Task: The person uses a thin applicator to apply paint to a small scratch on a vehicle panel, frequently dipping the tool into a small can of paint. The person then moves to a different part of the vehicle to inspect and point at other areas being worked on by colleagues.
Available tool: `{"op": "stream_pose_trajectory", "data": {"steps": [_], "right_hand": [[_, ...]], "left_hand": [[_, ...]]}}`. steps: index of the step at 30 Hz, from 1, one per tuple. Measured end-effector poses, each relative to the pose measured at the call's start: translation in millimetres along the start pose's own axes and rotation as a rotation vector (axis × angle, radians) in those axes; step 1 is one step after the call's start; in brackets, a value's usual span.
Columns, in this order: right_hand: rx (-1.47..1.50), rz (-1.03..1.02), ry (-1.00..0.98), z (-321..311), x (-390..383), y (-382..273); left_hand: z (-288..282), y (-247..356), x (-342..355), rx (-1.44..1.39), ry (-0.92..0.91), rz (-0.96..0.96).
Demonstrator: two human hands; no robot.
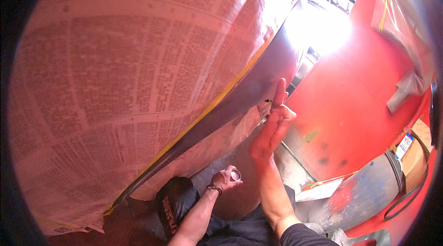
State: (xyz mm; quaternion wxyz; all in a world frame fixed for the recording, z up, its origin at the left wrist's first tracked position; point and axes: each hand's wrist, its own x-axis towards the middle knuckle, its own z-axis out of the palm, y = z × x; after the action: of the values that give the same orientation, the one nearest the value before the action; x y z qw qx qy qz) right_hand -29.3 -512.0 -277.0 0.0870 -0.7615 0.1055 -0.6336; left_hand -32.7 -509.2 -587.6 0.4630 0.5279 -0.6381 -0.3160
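A small round container (236, 175), pale inside with a metallic-looking rim, is between the thumb and fingers of my left hand (225, 179), low in front of my knees. I cannot make out its contents. My right hand (273, 128) is raised at the dark bare strip (244, 84) of a curved panel. One or two of its fingers stretch upward along the strip and the others are bent; I see nothing held in it. Whether the fingertips touch the surface is hard to tell. Newspaper masking (115, 61), edged with yellow tape (217, 100), covers the panel to the left.
A large red panel (341, 98) with dark spots rises on the right. Below it stand a paint-stained grey cylinder (364, 193) and a cardboard box (417, 153). A black cable (406, 200) loops beside them. Bright light (320, 29) glares at the top. Clear plastic sheeting (406, 24) hangs at upper right.
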Motion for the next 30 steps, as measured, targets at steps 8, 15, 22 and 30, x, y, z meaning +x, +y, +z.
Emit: {"op": "stream_pose_trajectory", "data": {"steps": [8, 15, 22, 30], "right_hand": [[-0.184, -0.223, -0.079, 9.4, 57.0, -31.0], [-0.191, -0.144, -0.068, 6.1, 67.7, -40.1], [-0.133, -0.047, -0.103, -47.3, 45.7, -37.4], [-0.247, 0.236, -0.042, -92.2, 45.3, -28.7]], "left_hand": [[-8.1, 6.3, -7.8, -0.035, -0.010, -0.037], [-3.0, -6.6, -17.2, -0.079, -0.022, -0.040], [-7.5, -11.9, -12.4, -0.027, -0.014, -0.041], [-10.8, -4.7, -19.8, 0.035, -0.033, -0.053]]}}
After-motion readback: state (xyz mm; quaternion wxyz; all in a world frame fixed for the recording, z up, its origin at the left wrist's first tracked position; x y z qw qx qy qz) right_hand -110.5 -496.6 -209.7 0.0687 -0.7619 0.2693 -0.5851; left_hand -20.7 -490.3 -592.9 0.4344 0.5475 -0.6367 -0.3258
